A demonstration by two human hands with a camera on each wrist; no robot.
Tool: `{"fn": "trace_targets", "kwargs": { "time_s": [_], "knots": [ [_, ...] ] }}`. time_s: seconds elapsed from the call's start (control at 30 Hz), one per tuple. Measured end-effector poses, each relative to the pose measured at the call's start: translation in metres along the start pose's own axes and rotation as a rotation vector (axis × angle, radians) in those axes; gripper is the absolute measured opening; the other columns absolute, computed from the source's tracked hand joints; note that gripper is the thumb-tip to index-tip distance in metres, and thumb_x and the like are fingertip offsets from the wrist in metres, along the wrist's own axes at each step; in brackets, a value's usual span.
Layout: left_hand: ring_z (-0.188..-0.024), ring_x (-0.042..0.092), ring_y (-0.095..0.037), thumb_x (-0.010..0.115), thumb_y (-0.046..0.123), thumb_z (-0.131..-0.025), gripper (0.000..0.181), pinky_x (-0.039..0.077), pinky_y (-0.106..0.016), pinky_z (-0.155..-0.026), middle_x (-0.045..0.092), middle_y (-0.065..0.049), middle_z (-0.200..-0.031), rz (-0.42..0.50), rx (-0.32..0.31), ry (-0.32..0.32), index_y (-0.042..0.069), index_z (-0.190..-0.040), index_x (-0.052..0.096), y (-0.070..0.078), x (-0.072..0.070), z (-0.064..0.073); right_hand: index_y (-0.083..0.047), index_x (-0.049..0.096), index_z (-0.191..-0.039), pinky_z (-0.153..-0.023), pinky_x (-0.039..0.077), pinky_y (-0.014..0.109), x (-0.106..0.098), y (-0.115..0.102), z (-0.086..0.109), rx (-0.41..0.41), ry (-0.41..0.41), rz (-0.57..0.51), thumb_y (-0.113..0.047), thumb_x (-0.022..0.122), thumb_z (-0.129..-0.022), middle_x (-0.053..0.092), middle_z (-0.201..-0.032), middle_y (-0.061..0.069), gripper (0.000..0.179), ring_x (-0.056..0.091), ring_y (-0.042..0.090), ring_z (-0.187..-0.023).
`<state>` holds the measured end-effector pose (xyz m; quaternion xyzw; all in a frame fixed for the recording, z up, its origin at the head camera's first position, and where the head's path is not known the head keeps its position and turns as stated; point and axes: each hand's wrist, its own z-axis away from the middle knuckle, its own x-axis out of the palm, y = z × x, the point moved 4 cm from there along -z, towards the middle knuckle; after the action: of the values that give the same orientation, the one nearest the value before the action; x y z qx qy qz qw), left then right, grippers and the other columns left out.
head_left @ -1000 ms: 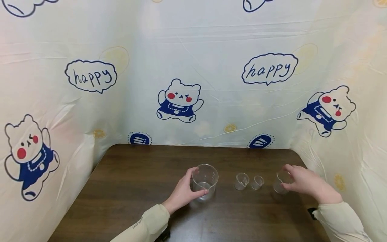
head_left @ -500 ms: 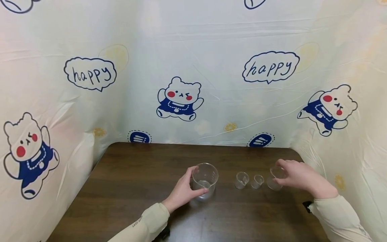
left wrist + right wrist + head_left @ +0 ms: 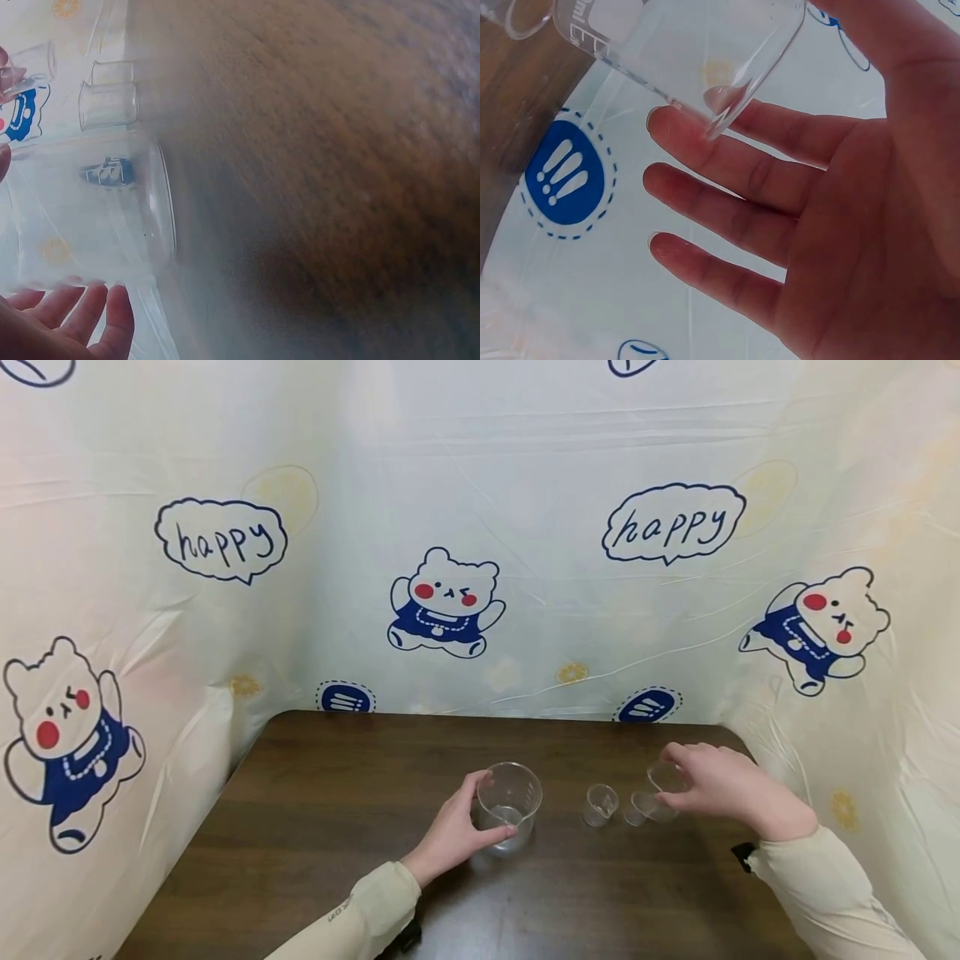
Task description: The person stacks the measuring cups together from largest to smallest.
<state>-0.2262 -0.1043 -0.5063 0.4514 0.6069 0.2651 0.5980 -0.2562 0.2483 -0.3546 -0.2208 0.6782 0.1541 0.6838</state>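
My left hand [image 3: 453, 837] grips a large clear beaker [image 3: 513, 797] standing upright on the table, its thumb in front and fingers round the far side. At the right, my right hand [image 3: 723, 787] pinches a medium clear beaker [image 3: 664, 774] near its rim. In the left wrist view this medium beaker [image 3: 36, 69] is off the tabletop. From the head it overlaps the smallest beaker [image 3: 635, 811]. Left of that stands another small beaker [image 3: 601, 807]. White markings show on the held beaker [image 3: 671, 45] in the right wrist view, where several fingers extend beneath it.
All this is on a dark brown wooden table [image 3: 337, 793]. A pale curtain [image 3: 547, 610] with printed bears and words hangs close behind the table and along both sides. Both small beakers stand between my hands.
My right hand has lifted the medium beaker and carried it left, up to the smallest beaker. My left hand and the large beaker have stayed in place.
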Motion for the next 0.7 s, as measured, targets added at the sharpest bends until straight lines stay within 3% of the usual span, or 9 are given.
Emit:
{"fn": "trace_targets", "kwargs": {
  "time_s": [0.7],
  "knots": [
    [-0.138, 0.051, -0.036, 0.090, 0.044, -0.080, 0.089, 0.042, -0.058, -0.109, 0.057, -0.011, -0.146, -0.014, -0.007, 0.004, 0.014, -0.149, 0.043, 0.001, -0.001, -0.001, -0.009, 0.069, -0.109, -0.063, 0.051, 0.039, -0.012, -0.036, -0.026, -0.065, -0.015, -0.003, -0.047, 0.084, -0.082, 0.064, -0.083, -0.004, 0.049, 0.059, 0.012, -0.071]
  ]
}}
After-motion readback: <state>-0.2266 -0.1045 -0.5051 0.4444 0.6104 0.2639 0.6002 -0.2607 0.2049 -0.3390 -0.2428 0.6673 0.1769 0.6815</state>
